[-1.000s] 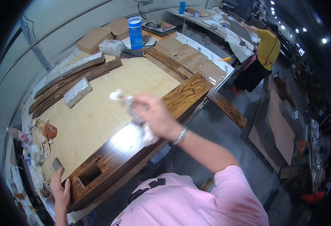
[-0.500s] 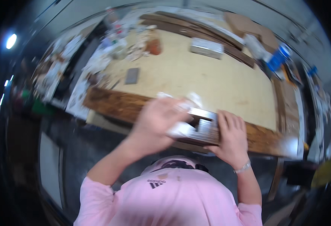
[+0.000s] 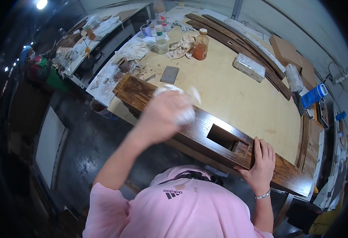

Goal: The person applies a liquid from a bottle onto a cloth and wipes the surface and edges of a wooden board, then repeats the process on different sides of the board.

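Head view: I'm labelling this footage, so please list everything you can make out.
Table: 1, pale, centre
Beam: 1, brown, table's near edge
Cloth: 1, white, left hand
Block: 1, grey, beyond beam
Bottles: at least 3, clear, table's far left
Rag: 1, beige, among bottles
Planks: several, brown, far edge
Wrapped block: 1, silvery, near planks
Boxes: at least 2, tan, upper right
Blue bottle: 1, blue, far right
Side table: 1, pale, upper left
Bracelet: 1, silver, lower right
Shirt: 1, pink, bottom centre
Left hand: 1, bare, around cloth
Right hand: 1, bare, on beam
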`<action>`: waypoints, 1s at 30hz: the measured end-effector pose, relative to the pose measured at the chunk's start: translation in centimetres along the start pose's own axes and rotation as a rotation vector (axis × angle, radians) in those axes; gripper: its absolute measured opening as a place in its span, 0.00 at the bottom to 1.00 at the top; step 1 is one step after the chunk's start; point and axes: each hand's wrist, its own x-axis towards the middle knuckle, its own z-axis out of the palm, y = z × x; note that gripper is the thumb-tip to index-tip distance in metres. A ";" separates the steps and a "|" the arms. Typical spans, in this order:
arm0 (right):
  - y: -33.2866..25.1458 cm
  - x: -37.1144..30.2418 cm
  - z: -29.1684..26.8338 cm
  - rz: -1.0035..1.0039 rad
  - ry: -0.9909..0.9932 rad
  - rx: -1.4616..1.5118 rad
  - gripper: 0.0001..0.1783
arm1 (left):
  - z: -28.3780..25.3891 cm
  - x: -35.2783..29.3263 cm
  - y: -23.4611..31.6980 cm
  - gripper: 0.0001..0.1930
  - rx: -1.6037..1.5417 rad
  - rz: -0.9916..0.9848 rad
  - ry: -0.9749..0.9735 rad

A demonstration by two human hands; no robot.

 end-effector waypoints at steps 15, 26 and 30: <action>0.8 2.0 -6.8 0.118 -0.114 0.247 0.20 | -8.0 -12.6 -18.1 0.13 0.043 -0.717 0.708; 6.0 5.9 -1.1 0.212 -0.034 0.445 0.16 | -3.0 -3.4 -2.3 0.10 -0.146 -0.397 0.614; 4.6 5.8 -1.5 0.106 -0.039 0.384 0.19 | 1.1 2.1 5.3 0.19 -0.189 0.084 0.324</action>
